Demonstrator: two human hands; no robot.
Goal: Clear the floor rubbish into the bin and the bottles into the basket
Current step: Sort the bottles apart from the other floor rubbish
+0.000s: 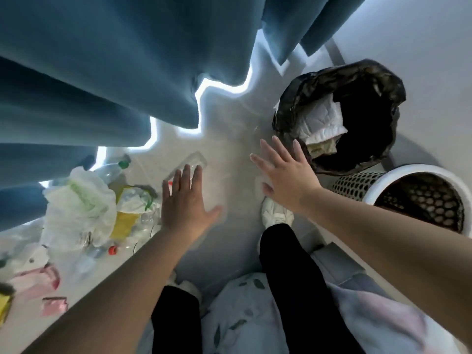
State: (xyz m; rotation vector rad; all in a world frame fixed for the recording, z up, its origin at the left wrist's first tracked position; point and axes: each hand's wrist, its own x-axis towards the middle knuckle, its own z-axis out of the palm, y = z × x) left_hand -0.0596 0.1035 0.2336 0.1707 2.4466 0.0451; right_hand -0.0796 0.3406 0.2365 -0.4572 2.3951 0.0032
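The person stands by the blue curtain [102, 72] with both arms held out over the floor [229, 139]. The left hand [186, 203] and the right hand [286, 175] are flat with fingers spread. The grip of each is apart and holds nothing.

The rubbish lies in a heap on the left: a white plastic bag [76, 205], a yellow packet [125, 221], and pink wrappers [38, 279] nearer. A bottle with a green cap [115, 169] lies farther off by the curtain. One clear bottle [195, 160] lies alone, just past the left fingertips. I think that hand is going for it, but I cannot tell if it touches.

The bin [288, 98], lined with a black bag, stands far right with white paper [321, 118] in it. The basket [413, 168] with holes stands just beside it, nearer. Both are near the right hand, likely so things can be dropped straight in.
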